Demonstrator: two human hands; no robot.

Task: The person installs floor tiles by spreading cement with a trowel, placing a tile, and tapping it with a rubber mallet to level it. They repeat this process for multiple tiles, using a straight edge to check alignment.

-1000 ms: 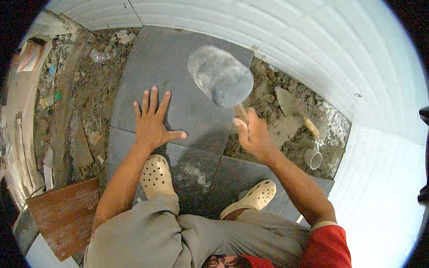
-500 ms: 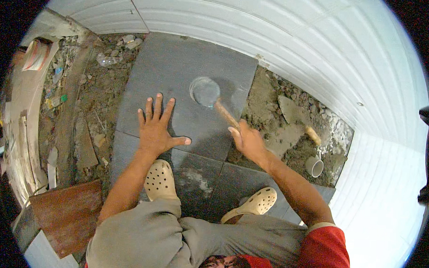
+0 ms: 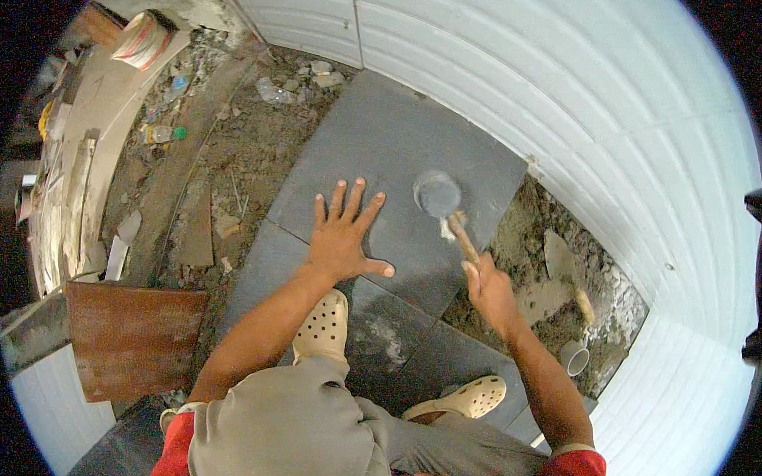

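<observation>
My left hand (image 3: 340, 243) lies flat on a large dark grey floor tile (image 3: 363, 137), its fingers spread. In my right hand (image 3: 491, 297) is the wooden handle of a mallet (image 3: 438, 195), whose round, pale grey head is over the same tile, ahead and to the right of my left hand. Whether the head touches the tile I cannot tell. A pale smear marks the tile beside the handle. To the right of the tile, on a bed of damp mortar and dirt, rests a trowel (image 3: 558, 256) with a wooden handle.
A white cup (image 3: 574, 358) lies tipped beside the trowel. White ribbed wall panels (image 3: 571, 85) border the far and right sides. Rubble, a plastic bottle (image 3: 162, 134) and a brown board (image 3: 138, 340) lie to the left. My clogs (image 3: 323, 327) stand on neighbouring tiles.
The view has turned, so the scene sits further right and is tilted. My left hand keeps its place on the tile; the mallet stays in my right hand over it, its handle angled differently.
</observation>
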